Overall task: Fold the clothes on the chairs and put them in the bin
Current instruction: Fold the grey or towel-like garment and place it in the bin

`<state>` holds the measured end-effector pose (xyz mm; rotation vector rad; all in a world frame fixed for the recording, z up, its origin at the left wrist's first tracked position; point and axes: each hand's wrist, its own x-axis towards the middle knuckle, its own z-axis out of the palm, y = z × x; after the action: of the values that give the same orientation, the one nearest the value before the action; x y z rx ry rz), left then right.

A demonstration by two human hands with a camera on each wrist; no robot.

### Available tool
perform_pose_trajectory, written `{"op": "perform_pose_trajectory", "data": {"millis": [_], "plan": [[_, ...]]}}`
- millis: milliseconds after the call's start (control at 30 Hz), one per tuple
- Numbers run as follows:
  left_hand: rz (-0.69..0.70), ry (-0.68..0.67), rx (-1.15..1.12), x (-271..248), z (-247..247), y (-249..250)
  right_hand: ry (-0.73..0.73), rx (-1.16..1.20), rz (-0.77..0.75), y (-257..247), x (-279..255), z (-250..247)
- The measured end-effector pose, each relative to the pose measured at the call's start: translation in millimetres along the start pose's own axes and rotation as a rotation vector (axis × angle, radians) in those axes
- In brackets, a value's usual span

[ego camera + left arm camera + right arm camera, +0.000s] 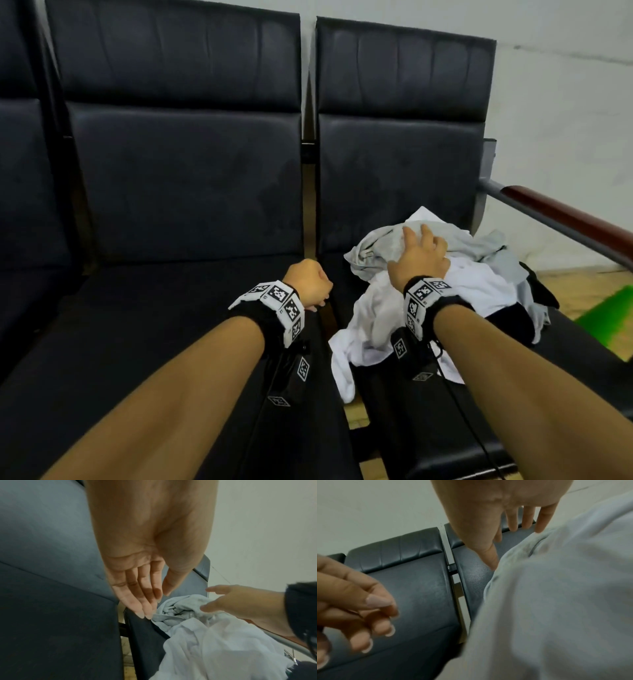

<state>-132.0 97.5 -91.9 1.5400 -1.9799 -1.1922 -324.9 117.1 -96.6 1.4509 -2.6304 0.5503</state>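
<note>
clothes pile (442,284) on right chair (394,192) seat, white piece (376,315) draping over the front edge, grey piece (383,245) on top, a dark one (513,318) partly buried. exact count unclear. right hand (419,255) fingers spread wide, resting on the grey piece, holding nothing. left hand (310,284) over the gap between seats, fingers loose, holding nothing. middle chair (185,192) seat bare; third chair (20,192) cut off left. armrest (565,216) bounds the right side. bin not seen.
</note>
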Motion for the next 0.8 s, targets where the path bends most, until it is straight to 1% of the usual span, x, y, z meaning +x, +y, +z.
{"op": "perform_pose_trajectory", "data": {"millis": [133, 200, 267, 333, 400, 467, 533, 567, 600, 633, 700, 767, 800], "plan": [[0.026, -0.029, 0.018, 17.1, 11.6, 7.5, -0.033, -0.141, 0.004, 4.4, 29.1, 12.0], [0.036, -0.034, 0.027, 23.1, 14.7, 9.7, 0.030, -0.261, 0.013, 7.5, 33.2, 17.5], [0.035, -0.039, 0.019, 26.1, 14.8, 10.5, 0.123, -0.295, -0.002, 8.2, 29.6, 22.3], [0.028, -0.038, -0.006, 23.7, 10.5, 12.2, 0.194, -0.157, -0.021, 2.7, 22.5, 18.6], [0.048, -0.008, -0.016, 19.6, 2.9, 15.3, 0.278, 0.080, -0.055, -9.9, 14.4, 0.7], [0.092, 0.043, -0.012, 11.7, -8.9, 22.0, 0.372, 0.291, -0.207, -30.9, 3.8, -28.2], [0.140, 0.075, -0.017, -0.8, -24.1, 32.6, 0.429, 0.495, -0.420, -58.9, -10.9, -62.5], [0.178, 0.091, -0.009, -6.8, -32.7, 38.4, 0.433, 0.607, -0.504, -73.7, -19.1, -80.0], [0.222, 0.104, -0.016, -16.6, -42.7, 45.1, 0.417, 0.710, -0.550, -88.1, -28.0, -97.5], [0.270, 0.117, -0.045, -27.3, -54.2, 51.3, 0.388, 0.788, -0.561, -101.9, -37.1, -114.4], [0.340, 0.172, -0.100, -44.9, -78.7, 60.1, 0.355, 0.866, -0.537, -121.9, -49.7, -140.1], [0.363, 0.232, -0.096, -68.6, -113.4, 61.7, 0.353, 0.906, -0.496, -134.4, -58.7, -158.3], [0.369, 0.240, -0.101, -78.7, -130.4, 60.2, 0.349, 0.931, -0.464, -136.4, -60.7, -164.3]]}}
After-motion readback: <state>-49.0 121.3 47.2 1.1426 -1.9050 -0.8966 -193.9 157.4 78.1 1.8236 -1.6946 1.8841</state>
